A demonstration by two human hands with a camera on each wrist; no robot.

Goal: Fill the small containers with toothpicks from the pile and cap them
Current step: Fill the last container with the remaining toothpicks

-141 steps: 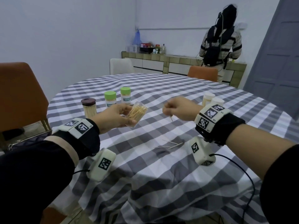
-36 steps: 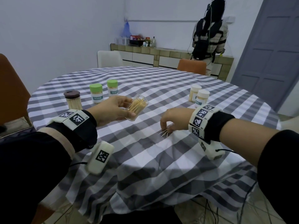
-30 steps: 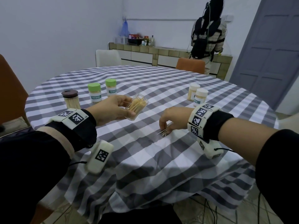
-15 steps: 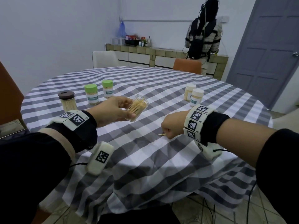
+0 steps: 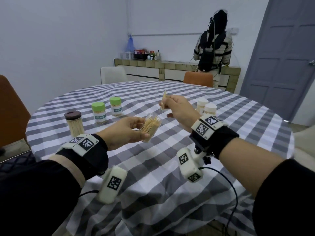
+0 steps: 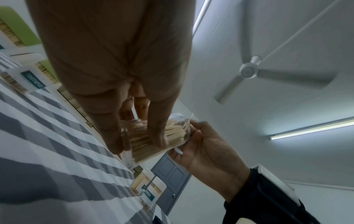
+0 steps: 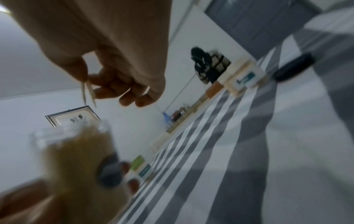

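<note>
While gripping a clear open container (image 5: 150,127) tilted above the checked tablecloth (image 5: 153,167), the left hand (image 5: 122,132) is curling its fingers and thumb round the container's lower half, mouth pointing up toward the right hand (image 5: 179,109); the container is looking mostly full of toothpicks. In the left wrist view the thumb and fingers (image 6: 159,136) are wrapping the packed container (image 6: 172,133) from both sides. The right hand is hovering just above and beyond the container mouth, pinching a few toothpicks (image 5: 163,103) between thumb and forefinger, sticks standing roughly upright, other fingers loosely curled. The right wrist view is showing two toothpick tips (image 7: 88,92) hanging down from the pinch, apart from the blurred container (image 7: 76,151) below. Loose pile on the cloth is not making itself out in these views. Sitting capped on the table to the left: a dark-lidded jar (image 5: 74,123) and two green-capped containers (image 5: 98,113), (image 5: 115,106) side by side. Two white-capped containers (image 5: 206,108) are standing touching or nearly so just behind the right wrist. A person (image 5: 213,46) is standing with back turned at the far counter (image 5: 170,68)
</note>
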